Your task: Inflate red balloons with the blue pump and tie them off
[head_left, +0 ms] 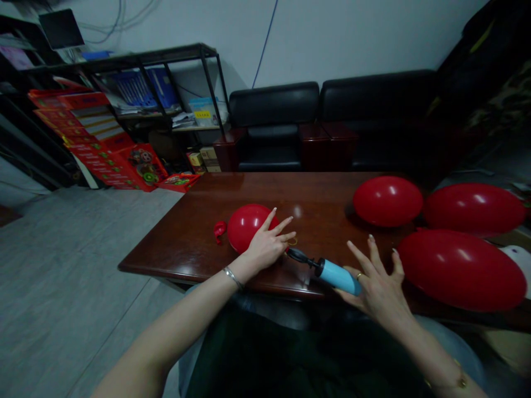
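Observation:
A partly filled red balloon lies on the table's near side. My left hand is at its right end, closed on the neck by the black nozzle, with the other fingers spread over the balloon; the thumb is hidden. A light-blue hand balloon pump points from the nozzle toward my right hand. There my thumb and a finger grip the pump's rear end, while the remaining fingers stretch out. A small limp red balloon lies just left of the filled one.
Several inflated red balloons, including a large one, crowd the right side of the brown wooden table. Black sofas stand behind it. A metal shelf and stacked red boxes are at the back left.

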Demonstrator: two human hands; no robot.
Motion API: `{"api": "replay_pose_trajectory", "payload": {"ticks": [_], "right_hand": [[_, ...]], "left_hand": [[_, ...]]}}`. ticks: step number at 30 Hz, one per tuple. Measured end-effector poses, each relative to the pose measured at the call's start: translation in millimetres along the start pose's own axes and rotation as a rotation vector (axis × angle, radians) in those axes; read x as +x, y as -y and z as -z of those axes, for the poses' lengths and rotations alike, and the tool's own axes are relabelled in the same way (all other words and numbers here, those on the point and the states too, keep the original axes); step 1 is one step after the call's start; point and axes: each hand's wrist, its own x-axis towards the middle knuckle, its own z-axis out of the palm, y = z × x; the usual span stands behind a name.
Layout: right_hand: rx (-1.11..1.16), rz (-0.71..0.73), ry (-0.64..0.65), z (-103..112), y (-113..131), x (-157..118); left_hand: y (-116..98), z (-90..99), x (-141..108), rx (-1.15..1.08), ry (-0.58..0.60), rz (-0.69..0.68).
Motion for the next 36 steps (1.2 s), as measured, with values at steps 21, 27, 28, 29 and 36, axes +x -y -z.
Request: {"api": "replay_pose_trajectory", "payload": {"ticks": [21, 27, 28, 29, 36], "right_hand": [[-0.017, 0.057, -0.025, 2, 5, 10], [-0.024, 0.045, -0.024, -6, 7, 12], [-0.023, 0.038, -0.021, -5, 5, 9], [-0.023, 0.031, -0.017, -3, 2, 5], [-0.004, -0.018, 0.009, 19, -30, -30]], "left_hand": [[-17, -0.5, 4, 0.112, -0.021, 0.044], [-9, -4.0, -2, 0.104, -0.044, 0.055], [-7, -3.7, -3, 0.098, -0.047, 0.049], [-4, -3.4, -5, 0.093, -0.05, 0.047], [8, -0.4, -14, 0.087, -0.062, 0.093]]}}
